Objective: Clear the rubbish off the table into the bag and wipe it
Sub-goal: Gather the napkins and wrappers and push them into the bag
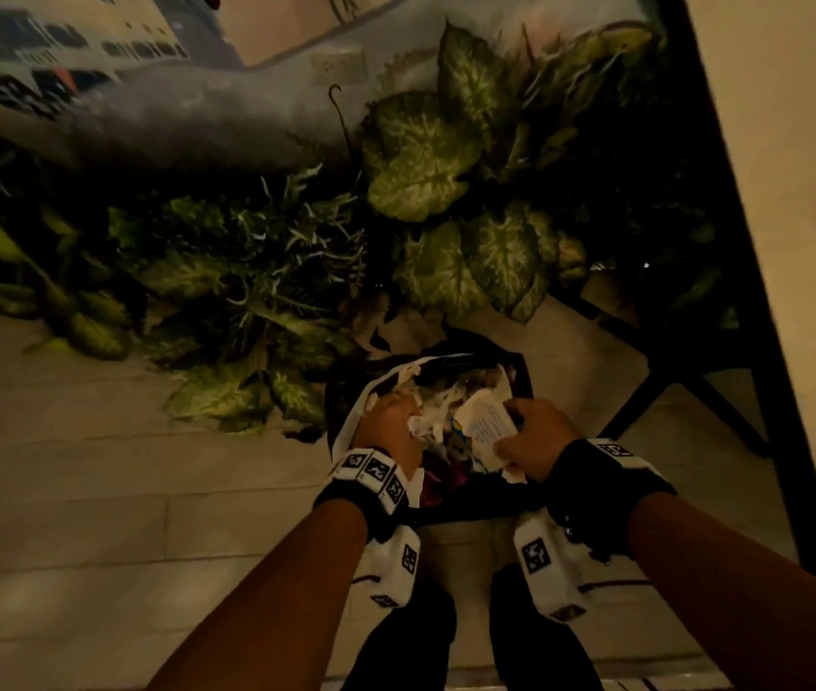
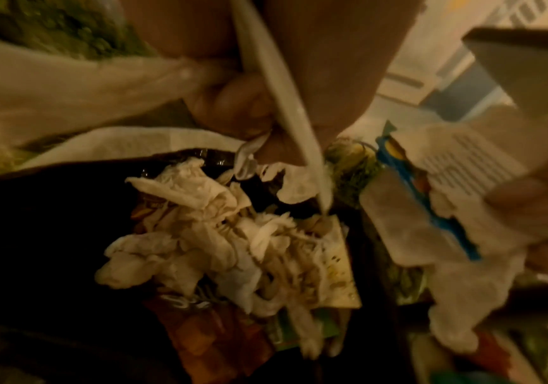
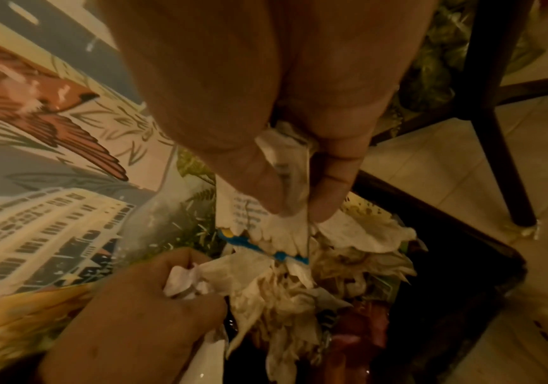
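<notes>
Hands over the open bag point(image 1: 520, 501), which stands on the floor point(image 1: 72, 466) beside the tabletop point(image 1: 795, 241). Left hand point(image 1: 386, 426) grips the bag's white rim and a crumpled tissue point(image 3: 183, 283); right hand point(image 1: 535, 436) pinches a printed wrapper point(image 1: 488, 426) above the crumpled rubbish point(image 2: 220, 246) inside.

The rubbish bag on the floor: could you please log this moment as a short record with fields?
bag: black rubbish bag, open, on the tiled floor
contents: crumpled tissues, snack wrappers
left hand: grips a white plastic bag at the black bag's mouth
right hand: holds a white printed wrapper over the opening
beside: table leg, leafy plants
</notes>
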The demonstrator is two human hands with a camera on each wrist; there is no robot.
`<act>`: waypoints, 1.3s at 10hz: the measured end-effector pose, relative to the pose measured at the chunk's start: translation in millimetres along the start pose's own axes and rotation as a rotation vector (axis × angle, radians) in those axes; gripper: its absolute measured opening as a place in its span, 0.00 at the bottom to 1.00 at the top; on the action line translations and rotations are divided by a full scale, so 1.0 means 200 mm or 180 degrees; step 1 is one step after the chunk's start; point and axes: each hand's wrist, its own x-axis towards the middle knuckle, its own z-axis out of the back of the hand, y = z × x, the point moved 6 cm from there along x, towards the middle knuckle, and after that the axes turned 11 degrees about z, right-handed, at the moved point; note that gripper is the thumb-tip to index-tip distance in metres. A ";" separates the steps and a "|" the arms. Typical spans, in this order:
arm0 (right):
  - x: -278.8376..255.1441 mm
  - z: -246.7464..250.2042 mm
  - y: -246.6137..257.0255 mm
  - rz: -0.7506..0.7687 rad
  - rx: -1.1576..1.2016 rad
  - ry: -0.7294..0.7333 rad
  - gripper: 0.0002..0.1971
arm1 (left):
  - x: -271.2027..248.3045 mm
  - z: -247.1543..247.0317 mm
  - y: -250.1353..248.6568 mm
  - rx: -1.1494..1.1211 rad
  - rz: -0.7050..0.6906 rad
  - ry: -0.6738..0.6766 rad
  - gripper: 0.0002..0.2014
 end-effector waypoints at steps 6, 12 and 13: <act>0.62 -0.55 -0.49 -0.0166 -0.1060 0.0653 0.25 | 0.45 -0.54 0.20 0.0691 0.0432 0.0909 0.34; 0.11 -0.19 -0.10 0.0095 -0.0721 0.0522 0.28 | 0.00 0.12 0.03 0.0368 0.0222 0.0617 0.27; -0.05 -0.11 0.02 0.0242 -0.0577 0.0502 0.24 | -0.13 0.29 -0.06 0.0339 0.0244 0.0396 0.18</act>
